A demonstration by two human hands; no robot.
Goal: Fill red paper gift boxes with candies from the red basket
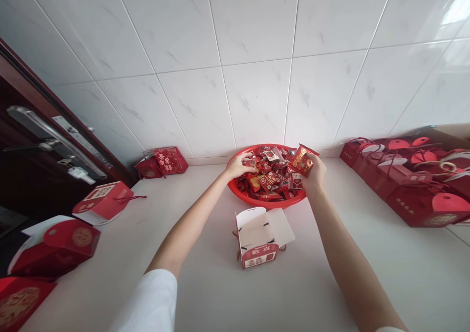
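A round red basin [270, 204] full of wrapped candies [270, 180] stands against the wall. At its left rim my left hand [240, 166] reaches over the candies with fingers apart, and nothing shows in its grasp. Above the basin's right side, my right hand [315, 171] is closed on a red snack packet [301, 160] with gold lettering. In front of the basin sits a small red and white gift box [259, 256], its lid flap folded out to the right. The visible part of its inside is bare white card.
Several red gift boxes [66, 244] stand along the left side by a dark door [33, 175] with a handle and keys. Two more boxes [171, 160] are at the wall. Rows of red boxes [407, 185] stand at the right.
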